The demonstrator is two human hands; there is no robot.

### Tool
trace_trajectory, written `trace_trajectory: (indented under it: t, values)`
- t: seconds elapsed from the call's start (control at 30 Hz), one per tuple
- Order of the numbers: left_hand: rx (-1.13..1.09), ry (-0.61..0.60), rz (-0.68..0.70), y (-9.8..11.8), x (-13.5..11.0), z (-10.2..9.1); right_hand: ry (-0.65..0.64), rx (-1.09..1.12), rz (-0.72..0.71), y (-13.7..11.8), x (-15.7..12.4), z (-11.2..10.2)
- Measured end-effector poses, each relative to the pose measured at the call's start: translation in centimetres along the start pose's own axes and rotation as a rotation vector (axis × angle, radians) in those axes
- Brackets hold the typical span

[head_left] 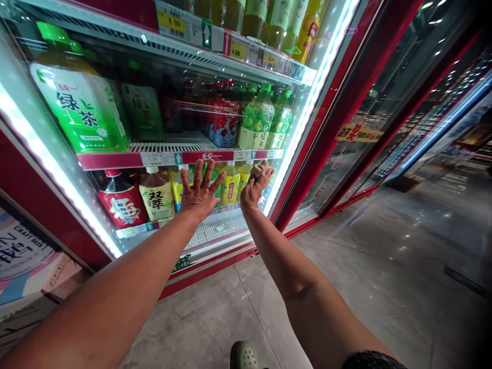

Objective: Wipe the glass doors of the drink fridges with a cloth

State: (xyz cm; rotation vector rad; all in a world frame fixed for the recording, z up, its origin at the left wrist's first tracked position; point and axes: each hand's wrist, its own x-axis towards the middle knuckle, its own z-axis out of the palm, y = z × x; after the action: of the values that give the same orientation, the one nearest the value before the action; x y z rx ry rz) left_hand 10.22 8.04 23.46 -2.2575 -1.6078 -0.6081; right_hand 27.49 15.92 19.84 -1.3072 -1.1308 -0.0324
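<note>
Both my arms reach forward to a lit drinks cooler with a glass front. My left hand (200, 190) is spread, fingers stretched apart, and seems to lie flat against the glass. To its right, my right hand (254, 190) is closed on a crumpled beige cloth (265, 168) near the glass by the lit right edge. Behind the hands, the lower shelf holds a red-labelled bottle (122, 205), a cream-labelled bottle (157, 197) and a yellow-labelled bottle (229, 185). On the shelf above stands a large green tea bottle (82, 107).
A red frame (326, 118) borders the cooler, with more glass doors to the right. Printed cartons (26, 256) stand at the lower left. Grey tiles (215, 307) make up the floor, and a green clog (246, 354) shows at the bottom.
</note>
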Motion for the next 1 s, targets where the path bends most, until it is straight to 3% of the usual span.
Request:
trace_trajectory:
  t: [0.17,0.37,0.57,0.8,1.0]
  values:
    - [-0.01,0.021,0.011,-0.2,0.0,0.4,-0.048,-0.064,-0.05,-2.7,0.4,0.2]
    - [-0.039,0.07,0.05,-0.4,-0.2,0.7,-0.114,-0.097,0.077,-1.6,-3.1,-0.7]
    - [-0.036,0.049,0.036,-0.2,-0.1,0.6,-0.102,-0.118,-0.128,-3.4,-1.4,0.3]
    - [-0.032,0.086,0.024,-0.2,-0.1,1.0,-0.235,-0.136,-0.046,-1.7,-4.9,0.6]
    - [-0.017,0.101,0.066,-0.9,-0.4,0.8,-0.198,-0.138,-0.137,-4.3,-2.8,0.8]
